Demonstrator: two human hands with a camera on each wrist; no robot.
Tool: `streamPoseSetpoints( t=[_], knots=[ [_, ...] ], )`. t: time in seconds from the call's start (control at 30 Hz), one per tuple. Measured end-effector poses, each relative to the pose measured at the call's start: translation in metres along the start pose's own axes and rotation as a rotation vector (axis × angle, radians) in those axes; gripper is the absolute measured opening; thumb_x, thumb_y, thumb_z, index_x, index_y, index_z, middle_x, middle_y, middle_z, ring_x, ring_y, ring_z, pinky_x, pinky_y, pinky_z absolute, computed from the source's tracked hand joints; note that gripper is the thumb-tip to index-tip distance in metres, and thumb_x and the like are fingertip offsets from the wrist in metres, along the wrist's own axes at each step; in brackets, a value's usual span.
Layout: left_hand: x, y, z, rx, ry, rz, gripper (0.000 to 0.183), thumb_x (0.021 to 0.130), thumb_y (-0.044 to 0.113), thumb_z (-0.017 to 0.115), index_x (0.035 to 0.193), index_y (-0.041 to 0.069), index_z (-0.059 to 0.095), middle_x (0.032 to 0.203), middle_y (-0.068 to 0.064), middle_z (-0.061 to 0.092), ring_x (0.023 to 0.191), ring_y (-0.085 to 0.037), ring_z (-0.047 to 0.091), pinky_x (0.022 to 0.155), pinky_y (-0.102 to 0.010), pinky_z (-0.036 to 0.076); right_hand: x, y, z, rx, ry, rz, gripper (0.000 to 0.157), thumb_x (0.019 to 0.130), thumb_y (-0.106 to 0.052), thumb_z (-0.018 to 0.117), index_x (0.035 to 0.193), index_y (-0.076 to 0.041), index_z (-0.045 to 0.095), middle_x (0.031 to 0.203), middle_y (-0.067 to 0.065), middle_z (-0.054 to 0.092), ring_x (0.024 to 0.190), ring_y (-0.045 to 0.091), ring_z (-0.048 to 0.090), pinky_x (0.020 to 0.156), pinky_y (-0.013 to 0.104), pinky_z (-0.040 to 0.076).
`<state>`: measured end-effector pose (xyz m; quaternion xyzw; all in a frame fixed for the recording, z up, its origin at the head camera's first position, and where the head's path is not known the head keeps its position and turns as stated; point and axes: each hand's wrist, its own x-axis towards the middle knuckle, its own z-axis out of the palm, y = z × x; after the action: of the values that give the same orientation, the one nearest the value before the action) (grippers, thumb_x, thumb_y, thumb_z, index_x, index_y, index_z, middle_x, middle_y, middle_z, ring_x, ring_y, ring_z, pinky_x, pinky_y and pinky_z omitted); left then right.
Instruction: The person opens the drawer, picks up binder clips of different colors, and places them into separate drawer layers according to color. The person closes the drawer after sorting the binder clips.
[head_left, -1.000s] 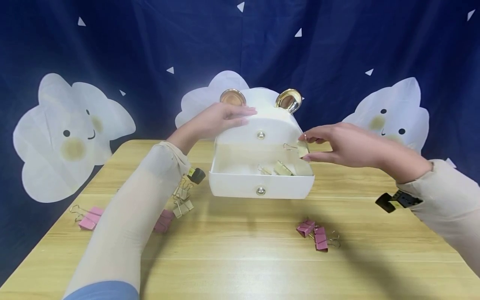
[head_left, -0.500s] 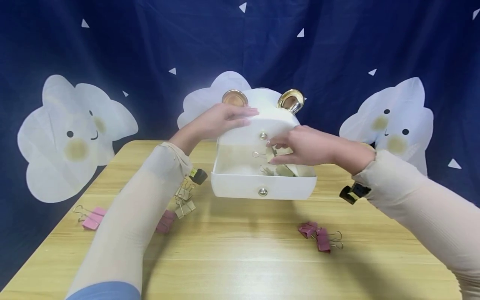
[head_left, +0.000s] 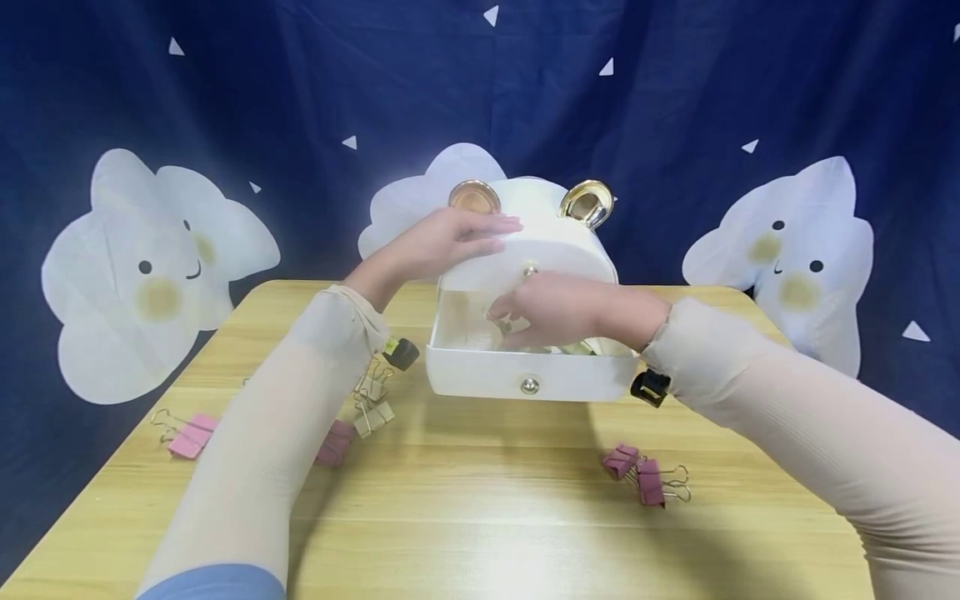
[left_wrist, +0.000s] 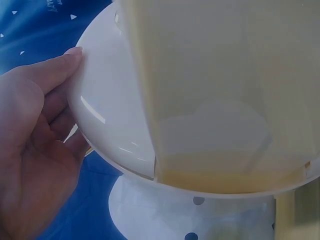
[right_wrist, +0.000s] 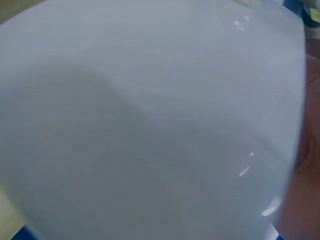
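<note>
A white drawer box with gold ears has its lower drawer pulled out. My left hand rests with extended fingers on the box's upper left, below the ear; the left wrist view shows its thumb against the glossy rounded shell. Reaching into the drawer over its front, my right hand pinches a pale yellow binder clip, mostly covered by the fingers. Another pale yellow binder clip lies inside, under the hand. In the right wrist view the drawer's white wall hides most of the hand.
On the wooden table, pink binder clips lie at the front right. Beside the left sleeve are more pink binder clips and pale yellow binder clips. A dark blue curtain hangs behind.
My right hand has moved left and slightly down, bringing the pale yellow binder clip from the box's right side into the drawer. The left hand stays on the box.
</note>
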<state>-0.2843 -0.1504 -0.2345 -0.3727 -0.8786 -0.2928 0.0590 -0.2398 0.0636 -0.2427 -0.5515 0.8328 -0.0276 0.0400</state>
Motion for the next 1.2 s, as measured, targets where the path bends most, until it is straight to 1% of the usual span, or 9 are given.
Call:
streamPoseSetpoints(
  t=[0.13,0.3,0.4,0.57,0.63,0.77,0.97,1.1,1.2],
  knots=[
    [0.001,0.001,0.002,-0.005,-0.004,-0.01,0.037,0.099,0.029,0.059,0.136,0.024,0.06,0.14,0.008,0.054,0.133,-0.006,0.042,0.112,-0.026,0.029,0.002,-0.002,0.006,-0.019,-0.011,-0.017,0.022,0.094,-0.023,0.066,0.11,-0.008,0.071,0.102,0.001,0.072,0.094,0.02,0.069,0.088,0.037,0.053],
    [0.002,0.002,0.004,-0.015,-0.014,-0.02,0.038,0.1,0.029,0.059,0.137,0.023,0.059,0.14,0.007,0.054,0.133,-0.007,0.042,0.112,-0.026,0.029,-0.006,-0.001,0.003,0.025,0.016,-0.013,0.024,0.093,-0.02,0.067,0.112,-0.005,0.07,0.106,0.005,0.072,0.098,0.022,0.067,0.089,0.039,0.052],
    [0.003,0.002,0.004,-0.017,-0.015,-0.021,0.038,0.1,0.029,0.059,0.137,0.022,0.059,0.14,0.006,0.054,0.133,-0.007,0.043,0.112,-0.026,0.029,-0.016,0.001,-0.001,0.045,0.091,-0.009,0.025,0.093,-0.019,0.068,0.113,-0.005,0.07,0.108,0.004,0.071,0.099,0.022,0.067,0.089,0.039,0.052],
    [0.003,0.002,0.004,-0.01,-0.012,-0.001,0.038,0.1,0.029,0.059,0.137,0.021,0.059,0.14,0.006,0.054,0.133,-0.007,0.043,0.112,-0.025,0.029,-0.032,0.006,-0.01,0.05,0.28,-0.04,0.021,0.093,-0.018,0.068,0.11,-0.006,0.072,0.106,0.002,0.071,0.095,0.016,0.067,0.083,0.036,0.054],
    [0.002,0.001,0.004,-0.007,-0.01,0.004,0.038,0.1,0.029,0.059,0.137,0.021,0.059,0.14,0.006,0.054,0.133,-0.007,0.043,0.112,-0.026,0.029,-0.038,0.009,-0.014,0.044,0.347,-0.038,0.019,0.094,-0.018,0.068,0.11,-0.008,0.072,0.105,0.0,0.071,0.091,0.013,0.067,0.08,0.035,0.055],
    [0.001,0.0,0.004,-0.01,-0.006,-0.01,0.039,0.099,0.03,0.059,0.137,0.021,0.059,0.141,0.005,0.054,0.133,-0.007,0.043,0.112,-0.026,0.029,-0.046,0.013,-0.02,0.016,0.44,0.009,0.018,0.095,-0.02,0.067,0.109,-0.012,0.072,0.103,-0.005,0.071,0.078,0.007,0.063,0.072,0.034,0.053],
    [-0.001,0.0,0.003,-0.007,0.001,-0.03,0.038,0.099,0.028,0.06,0.137,0.022,0.059,0.14,0.005,0.054,0.132,-0.009,0.044,0.112,-0.027,0.03,-0.051,0.025,-0.021,-0.024,0.589,0.035,0.016,0.093,-0.016,0.069,0.108,-0.012,0.073,0.105,-0.001,0.071,0.072,0.012,0.058,0.067,0.033,0.048],
    [-0.001,0.001,0.002,-0.004,-0.001,-0.03,0.038,0.099,0.027,0.06,0.137,0.021,0.06,0.141,0.005,0.054,0.133,-0.01,0.044,0.111,-0.027,0.031,-0.052,0.036,-0.021,-0.05,0.672,0.051,0.018,0.091,-0.012,0.071,0.108,-0.009,0.072,0.108,0.004,0.07,0.084,0.02,0.06,0.076,0.037,0.047],
    [0.0,0.002,0.001,-0.003,-0.004,-0.034,0.039,0.099,0.028,0.06,0.137,0.022,0.059,0.141,0.005,0.054,0.133,-0.009,0.044,0.111,-0.027,0.031,-0.052,0.044,-0.022,-0.061,0.669,0.087,0.023,0.09,-0.013,0.072,0.112,-0.007,0.07,0.113,0.007,0.068,0.099,0.024,0.061,0.085,0.042,0.047]
  ],
)
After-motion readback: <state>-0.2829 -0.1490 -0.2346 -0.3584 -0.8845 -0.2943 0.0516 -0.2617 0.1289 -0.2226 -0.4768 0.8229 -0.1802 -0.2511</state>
